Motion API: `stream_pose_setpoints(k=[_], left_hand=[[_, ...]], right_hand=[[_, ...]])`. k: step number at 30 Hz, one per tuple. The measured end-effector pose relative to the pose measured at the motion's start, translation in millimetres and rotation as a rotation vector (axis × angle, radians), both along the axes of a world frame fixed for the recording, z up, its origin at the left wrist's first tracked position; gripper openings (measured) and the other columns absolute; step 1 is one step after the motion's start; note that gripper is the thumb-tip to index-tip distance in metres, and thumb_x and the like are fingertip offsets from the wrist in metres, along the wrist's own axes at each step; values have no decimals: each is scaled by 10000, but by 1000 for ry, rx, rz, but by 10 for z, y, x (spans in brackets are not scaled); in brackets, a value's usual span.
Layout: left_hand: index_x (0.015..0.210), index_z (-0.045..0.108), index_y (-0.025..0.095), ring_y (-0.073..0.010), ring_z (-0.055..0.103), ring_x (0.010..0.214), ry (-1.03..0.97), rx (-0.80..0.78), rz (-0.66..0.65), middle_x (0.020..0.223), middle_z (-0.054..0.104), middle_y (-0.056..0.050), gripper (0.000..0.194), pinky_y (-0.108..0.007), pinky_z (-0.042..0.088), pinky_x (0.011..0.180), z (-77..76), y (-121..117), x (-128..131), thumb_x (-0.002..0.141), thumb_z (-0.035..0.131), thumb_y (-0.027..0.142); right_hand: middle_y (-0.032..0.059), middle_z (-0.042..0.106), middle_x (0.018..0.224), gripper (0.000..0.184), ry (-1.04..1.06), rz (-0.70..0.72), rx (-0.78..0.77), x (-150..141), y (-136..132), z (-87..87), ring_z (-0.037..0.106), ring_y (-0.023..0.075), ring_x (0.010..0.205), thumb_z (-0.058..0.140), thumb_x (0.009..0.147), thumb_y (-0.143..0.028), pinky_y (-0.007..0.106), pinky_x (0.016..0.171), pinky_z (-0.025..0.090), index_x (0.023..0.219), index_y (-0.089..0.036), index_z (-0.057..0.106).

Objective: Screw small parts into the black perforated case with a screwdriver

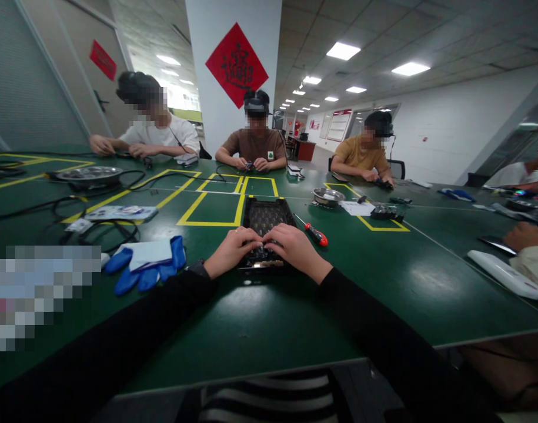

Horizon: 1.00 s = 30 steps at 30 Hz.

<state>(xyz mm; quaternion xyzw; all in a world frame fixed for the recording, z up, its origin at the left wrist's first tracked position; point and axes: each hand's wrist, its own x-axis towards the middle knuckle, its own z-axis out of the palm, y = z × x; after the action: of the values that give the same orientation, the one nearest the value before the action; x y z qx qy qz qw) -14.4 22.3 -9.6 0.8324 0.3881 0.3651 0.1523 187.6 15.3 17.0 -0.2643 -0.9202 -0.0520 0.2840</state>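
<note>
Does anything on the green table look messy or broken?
Messy, a little: thin black cables sprawl in loose loops on the left. Nothing looks spilled. The black rectangular case shows no clear damage, though the left hand and right hand partly cover it.

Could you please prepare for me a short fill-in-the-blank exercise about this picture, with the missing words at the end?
1. The left hand and the right hand are over a case coloured ____.
2. The screwdriver lies to the ____ (left/right) of the case.
3. The bright colour showing on the gloves is ____.
4. The tabletop is coloured ____.

Missing words: black; right; blue; green.
</note>
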Motion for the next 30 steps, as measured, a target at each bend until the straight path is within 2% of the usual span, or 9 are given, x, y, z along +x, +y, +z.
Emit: stream_pose_setpoints(k=[5,10,13,15,19,23,25,27,30], left_hand=[[847,688,218,-181,561,850,-28,-4,-1,875,669,-30,237,-315,403,829,-23,8,1,821,527,389],[890,689,221,-194,564,885,-40,-33,35,918,673,-40,262,-326,409,848,-20,-9,6,822,519,408],[890,690,222,-193,568,887,-24,-34,16,920,674,-41,267,-324,408,848,3,-19,8,827,510,408],[882,691,226,-189,571,879,-22,-22,13,916,676,-38,264,-319,407,847,12,-21,8,832,504,405],[869,694,234,-183,572,859,-27,-4,32,904,681,-30,246,-318,404,845,5,-19,5,829,515,399],[882,692,232,-184,574,857,-36,-12,60,907,683,-31,243,-316,409,837,-9,-27,6,828,517,392],[884,691,229,-186,574,859,-40,-15,66,907,684,-34,244,-314,411,832,-8,-35,9,828,515,390],[882,691,230,-186,574,855,-40,-10,67,905,684,-32,243,-314,411,831,-2,-43,11,829,514,389],[883,688,236,-181,570,845,-32,6,49,900,683,-23,238,-307,409,823,13,-53,11,835,509,385]], right_hand=[[52,623,964,206,37,-29,-18,93,61,72,514,194,936,500,872,-315,329,835,373,1023,-205,587],[110,587,1044,230,280,-548,-14,583,395,-45,487,235,994,496,852,-287,358,856,367,1027,-179,599],[53,620,837,168,204,-672,-259,806,544,-177,539,179,790,516,817,-289,279,696,398,888,-196,636],[30,617,769,155,183,-697,-321,826,580,-227,538,152,710,522,801,-302,249,617,376,802,-200,638],[41,611,781,151,166,-690,-289,699,566,-248,541,148,708,550,765,-302,246,600,367,710,-189,634],[59,610,844,127,229,-665,-287,626,515,-234,558,166,773,544,770,-262,273,693,413,775,-180,642],[72,610,901,136,296,-634,-202,592,450,-182,558,188,848,539,786,-259,304,764,419,841,-178,634],[78,607,951,146,344,-533,-69,516,349,-99,538,206,934,526,813,-263,330,831,404,889,-181,620],[59,620,944,140,268,-228,-19,324,167,16,531,188,933,513,847,-261,320,840,397,914,-197,617]])
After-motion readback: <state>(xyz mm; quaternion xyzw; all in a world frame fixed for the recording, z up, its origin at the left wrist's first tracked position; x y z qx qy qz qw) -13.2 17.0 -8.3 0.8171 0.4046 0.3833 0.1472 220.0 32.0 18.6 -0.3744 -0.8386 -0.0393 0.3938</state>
